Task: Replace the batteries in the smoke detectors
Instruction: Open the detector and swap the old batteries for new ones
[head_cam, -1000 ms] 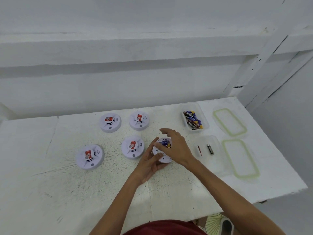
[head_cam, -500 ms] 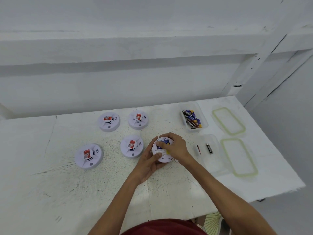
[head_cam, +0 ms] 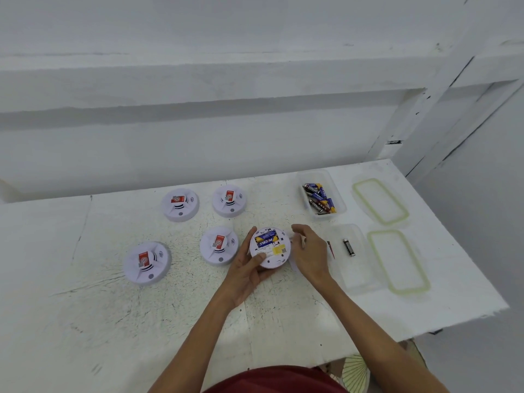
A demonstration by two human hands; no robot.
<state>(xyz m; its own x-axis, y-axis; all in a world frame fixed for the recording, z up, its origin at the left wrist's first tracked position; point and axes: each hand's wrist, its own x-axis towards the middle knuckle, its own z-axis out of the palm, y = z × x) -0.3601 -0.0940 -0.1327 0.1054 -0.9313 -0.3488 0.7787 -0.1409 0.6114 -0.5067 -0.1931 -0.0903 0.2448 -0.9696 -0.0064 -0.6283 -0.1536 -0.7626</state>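
Observation:
My left hand [head_cam: 243, 275] grips a white smoke detector [head_cam: 270, 258] turned back side up, thumb on its back. Blue batteries [head_cam: 265, 240] sit in its open compartment. My right hand [head_cam: 310, 253] is just right of it, thumb and curled fingers around the edge of a white cover piece [head_cam: 295, 266] that is mostly hidden under the hand. Several more detectors lie face up with red labels: one [head_cam: 219, 245] beside my left hand, one [head_cam: 147, 262] at the left, two at the back [head_cam: 180, 204] [head_cam: 229, 200].
A clear tub [head_cam: 340, 205] holds several batteries [head_cam: 320, 197]. A second clear tub [head_cam: 360, 279] holds one dark battery [head_cam: 348, 247], with a thin red item [head_cam: 331, 249] at its left wall. Two green-rimmed lids [head_cam: 380, 201] [head_cam: 398, 262] lie near the table's right edge [head_cam: 465, 279].
My right hand lifted off the battery compartment and moved to the detector's right side. The batteries now show fully. My left hand still holds the detector.

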